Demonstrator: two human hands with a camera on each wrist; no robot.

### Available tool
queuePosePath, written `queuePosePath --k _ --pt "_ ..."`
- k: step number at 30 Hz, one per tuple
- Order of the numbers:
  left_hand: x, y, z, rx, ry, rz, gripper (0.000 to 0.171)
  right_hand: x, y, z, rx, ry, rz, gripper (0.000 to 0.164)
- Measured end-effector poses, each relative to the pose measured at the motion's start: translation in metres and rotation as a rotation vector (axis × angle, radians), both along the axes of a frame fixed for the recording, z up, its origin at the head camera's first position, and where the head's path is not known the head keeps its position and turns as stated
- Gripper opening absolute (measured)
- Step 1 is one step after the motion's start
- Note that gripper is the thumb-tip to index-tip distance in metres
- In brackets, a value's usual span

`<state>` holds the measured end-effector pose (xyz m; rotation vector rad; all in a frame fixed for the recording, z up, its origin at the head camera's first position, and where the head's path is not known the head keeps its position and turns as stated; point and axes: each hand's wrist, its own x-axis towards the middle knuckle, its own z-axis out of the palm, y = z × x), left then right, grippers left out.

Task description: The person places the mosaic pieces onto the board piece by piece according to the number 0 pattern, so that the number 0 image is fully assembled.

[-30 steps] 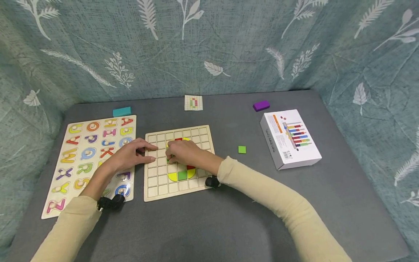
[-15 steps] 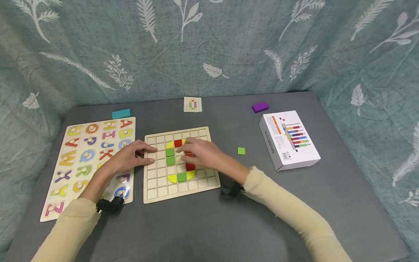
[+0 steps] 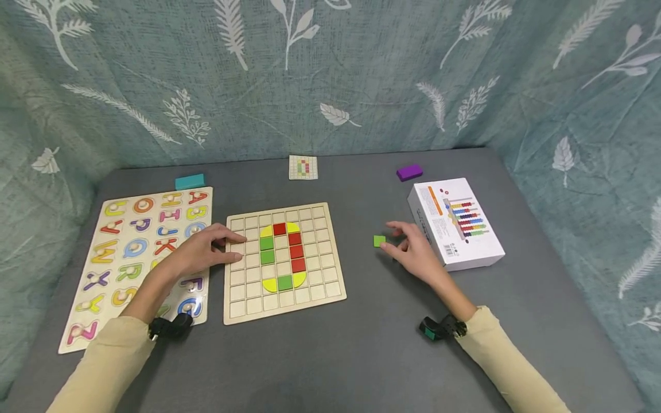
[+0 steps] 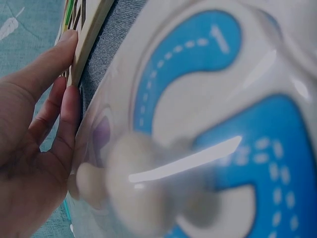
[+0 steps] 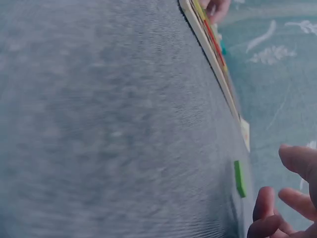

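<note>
A wooden grid board [image 3: 320,287] lies mid-table, its cells partly filled with red, green and yellow tiles that form a ring. My left hand [image 3: 209,248] rests at the board's left edge, thumb and fingers spread over the rim; the left wrist view shows the thumb [image 4: 67,44] along that edge. My right hand [image 3: 413,249] is at a single green square tile [image 3: 379,241] on the table, thumb and fingers parted beside it. In the right wrist view the green tile [image 5: 239,178] lies on the cloth, apart from the fingers.
An alphabet peg puzzle [image 3: 113,287] lies left of the board, partly under my left forearm. A small pattern card [image 3: 303,167], a teal block [image 3: 190,182] and a purple block [image 3: 409,172] lie toward the back. A white abacus box [image 3: 457,223] stands just right of my right hand.
My right hand has left the board's tiles and moved right to the loose green tile. A green tile now shows in the left column where the hand was. The left hand stays put.
</note>
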<state>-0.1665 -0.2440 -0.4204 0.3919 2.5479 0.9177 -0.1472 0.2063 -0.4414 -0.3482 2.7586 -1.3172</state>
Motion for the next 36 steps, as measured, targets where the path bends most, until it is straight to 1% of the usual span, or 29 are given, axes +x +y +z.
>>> queuePosePath --k 6,12,17,22,26,32,36 --pt "0.000 0.001 -0.001 0.001 0.004 -0.004 0.044 0.002 0.006 -0.008 -0.050 -0.048 -0.022 0.052" --pt "-0.001 0.001 -0.001 -0.003 0.015 -0.007 0.043 0.001 0.006 -0.007 -0.063 -0.069 -0.020 0.054" --pt "-0.001 0.001 0.000 0.005 0.016 -0.010 0.043 -0.001 0.004 -0.004 -0.055 -0.062 -0.014 0.055" --pt "0.000 0.001 0.000 0.004 0.011 -0.007 0.043 -0.003 0.002 -0.003 -0.029 -0.051 -0.008 0.051" --pt "-0.001 0.001 0.001 0.001 0.007 -0.004 0.043 -0.006 -0.001 -0.003 -0.011 -0.053 -0.008 0.047" --pt "-0.001 0.001 0.002 0.004 0.002 -0.008 0.044 -0.008 -0.004 -0.003 -0.005 -0.056 -0.010 0.047" --pt "0.000 0.001 0.001 0.012 -0.001 -0.006 0.043 -0.008 -0.004 -0.004 0.004 -0.051 -0.008 0.046"
